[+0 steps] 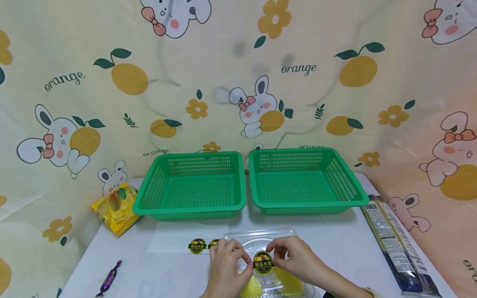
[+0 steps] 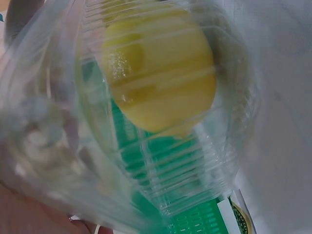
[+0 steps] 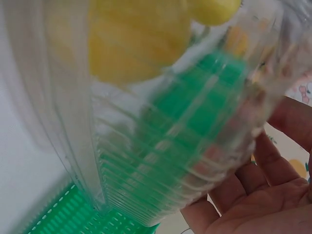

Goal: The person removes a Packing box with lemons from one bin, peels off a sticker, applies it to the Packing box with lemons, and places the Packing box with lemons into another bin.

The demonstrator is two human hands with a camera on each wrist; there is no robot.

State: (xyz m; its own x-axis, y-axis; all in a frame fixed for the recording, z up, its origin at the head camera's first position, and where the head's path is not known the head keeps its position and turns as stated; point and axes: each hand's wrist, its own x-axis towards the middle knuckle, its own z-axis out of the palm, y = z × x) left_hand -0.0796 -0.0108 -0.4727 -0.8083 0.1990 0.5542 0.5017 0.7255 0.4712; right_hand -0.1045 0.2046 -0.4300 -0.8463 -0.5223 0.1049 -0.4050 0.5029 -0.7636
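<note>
A round black and gold sticker (image 1: 263, 263) with fruit and lettering is held over the lid of a clear plastic clamshell box (image 1: 257, 235). My left hand (image 1: 228, 267) pinches its left edge, and my right hand (image 1: 296, 258) pinches the right edge between thumb and forefinger. Whether the sticker touches the lid I cannot tell. Yellow lemons (image 1: 288, 283) lie inside the box; one lemon (image 2: 161, 73) shows through the ribbed wall in the left wrist view. In the right wrist view, the fingers of my right hand (image 3: 263, 195) are beside the box.
Two green baskets (image 1: 189, 210) (image 1: 309, 203) stand side by side behind the box. A sheet with more stickers (image 1: 197, 246) lies left of it. Further left are a yellow packet (image 1: 118, 209) and a purple wrapped candy (image 1: 109, 279). A long dark bag (image 1: 398, 248) lies at the right edge.
</note>
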